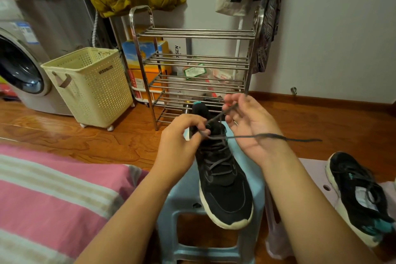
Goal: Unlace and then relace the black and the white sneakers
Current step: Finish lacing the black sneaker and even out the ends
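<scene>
A: Head view: black sneaker (pixel 222 178) sits on the light blue stool (pixel 184 197), centre near, toe toward the camera. Laces are crossed through most eyelets up to the collar.

B: Hands?

A: Left hand (pixel 182 139) pinches a lace strand at the top eyelets, fingers curled tight on it. Right hand (pixel 250 126) holds the other strand up between thumb and fingertips, remaining fingers loosely spread. One free lace end (pixel 278 136) trails out to the right across the right wrist.

B: Step?

A: My read: top of the lacing on this shoe. Can't tell from one frame whether it's going in or coming out. If relacing, the next move needs both ends pulled even, then crossed and knotted. If unlacing, the top crossing gets slackened first.

B: Second shoe?

A: Second black sneaker (pixel 360 195) with teal trim lies near right on a pale lilac stool (pixel 317 178), laces loose at the tongue. No white sneaker in view.

B: Anything in the way?

A: Nothing touching the work. Striped pink bedding (pixel 49 195) near left. Steel shoe rack (pixel 197 66) far centre, just behind the hands. Cream laundry basket (pixel 92 83) and washing machine (pixel 23 70) far left. Only risk I see: the trailing end sliding off the wrist.
</scene>
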### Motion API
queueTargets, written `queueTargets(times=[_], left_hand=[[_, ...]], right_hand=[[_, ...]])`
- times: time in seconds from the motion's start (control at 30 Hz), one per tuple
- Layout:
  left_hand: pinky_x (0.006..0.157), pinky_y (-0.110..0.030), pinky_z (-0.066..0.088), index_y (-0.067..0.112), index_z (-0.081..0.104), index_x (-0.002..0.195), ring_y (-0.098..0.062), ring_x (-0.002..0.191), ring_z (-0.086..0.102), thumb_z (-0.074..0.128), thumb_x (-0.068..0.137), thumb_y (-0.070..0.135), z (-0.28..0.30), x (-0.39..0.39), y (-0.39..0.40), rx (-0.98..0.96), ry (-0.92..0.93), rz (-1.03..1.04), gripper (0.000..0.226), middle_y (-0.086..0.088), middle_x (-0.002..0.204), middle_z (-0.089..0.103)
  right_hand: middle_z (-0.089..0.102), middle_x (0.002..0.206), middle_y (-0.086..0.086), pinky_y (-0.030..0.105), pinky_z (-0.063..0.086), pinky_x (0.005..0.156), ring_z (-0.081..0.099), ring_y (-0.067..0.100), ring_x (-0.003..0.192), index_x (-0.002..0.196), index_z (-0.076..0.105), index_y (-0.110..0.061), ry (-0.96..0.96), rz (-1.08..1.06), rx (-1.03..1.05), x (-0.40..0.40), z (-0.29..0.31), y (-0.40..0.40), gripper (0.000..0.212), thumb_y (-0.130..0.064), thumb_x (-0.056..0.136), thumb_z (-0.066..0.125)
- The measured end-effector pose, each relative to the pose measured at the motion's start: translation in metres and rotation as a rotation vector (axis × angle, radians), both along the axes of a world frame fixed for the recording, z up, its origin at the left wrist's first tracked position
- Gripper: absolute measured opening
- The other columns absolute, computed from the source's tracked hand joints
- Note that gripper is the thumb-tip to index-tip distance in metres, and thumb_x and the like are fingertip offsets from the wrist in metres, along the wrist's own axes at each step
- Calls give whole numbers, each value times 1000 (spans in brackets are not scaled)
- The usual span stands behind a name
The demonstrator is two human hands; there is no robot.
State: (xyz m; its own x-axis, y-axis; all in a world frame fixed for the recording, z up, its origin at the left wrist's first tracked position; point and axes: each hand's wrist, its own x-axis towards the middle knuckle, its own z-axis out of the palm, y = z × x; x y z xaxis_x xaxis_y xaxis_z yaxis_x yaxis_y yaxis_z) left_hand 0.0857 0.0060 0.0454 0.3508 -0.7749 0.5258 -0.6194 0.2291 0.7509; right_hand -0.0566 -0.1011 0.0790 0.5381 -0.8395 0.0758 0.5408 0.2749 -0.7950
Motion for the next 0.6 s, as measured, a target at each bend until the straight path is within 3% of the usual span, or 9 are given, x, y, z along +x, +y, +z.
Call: queueTargets(times=[0.1,0.2,0.33,0.4,0.5,0.57,0.6], left_hand=[[97,-27,50,19,63,85,-12,115,66,55,103,12,5,8,16,50,531,-63,21,2,114,74],[92,-39,56,14,61,83,-28,104,73,36,111,29,3,21,24,45,975,72,40,-15,104,76],[81,-43,59,11,56,99,-27,83,77,31,112,35,-3,50,28,40,1444,316,36,-10,85,78],[77,-42,57,7,56,112,-25,82,76,32,111,41,-1,55,29,42,1445,402,41,-9,89,77],[90,-48,56,9,56,123,-26,100,66,45,98,66,2,36,34,353,1256,355,64,-10,111,66],[92,-42,55,9,57,123,-23,98,59,57,92,67,12,6,30,488,1237,220,66,-9,112,59],[85,-36,54,8,57,122,-22,93,58,63,92,59,15,-7,23,448,1271,199,60,-8,111,58]], right_hand=[[72,96,2,39,47,101,70,21,102,92,60,-19,-285,29,288,-13,-11,-5,18,-24,101,47],[62,77,-1,39,51,92,70,16,77,90,61,-16,-272,-79,440,-21,-24,-8,22,-23,104,46],[46,62,-2,36,51,86,51,12,55,94,59,-11,-199,-138,489,-20,-30,-3,20,-18,106,44],[41,59,-2,36,51,86,45,11,53,95,58,-11,-178,-149,486,-17,-31,2,20,-18,107,43],[48,62,-1,40,52,90,52,12,60,102,60,-10,-163,-150,512,-14,-33,7,20,-21,107,44],[56,70,2,41,53,89,59,14,72,107,62,-9,-152,-134,531,-11,-33,10,21,-22,106,44],[59,75,3,40,53,90,62,17,79,110,62,-9,-151,-130,535,-9,-32,11,22,-22,106,45]])
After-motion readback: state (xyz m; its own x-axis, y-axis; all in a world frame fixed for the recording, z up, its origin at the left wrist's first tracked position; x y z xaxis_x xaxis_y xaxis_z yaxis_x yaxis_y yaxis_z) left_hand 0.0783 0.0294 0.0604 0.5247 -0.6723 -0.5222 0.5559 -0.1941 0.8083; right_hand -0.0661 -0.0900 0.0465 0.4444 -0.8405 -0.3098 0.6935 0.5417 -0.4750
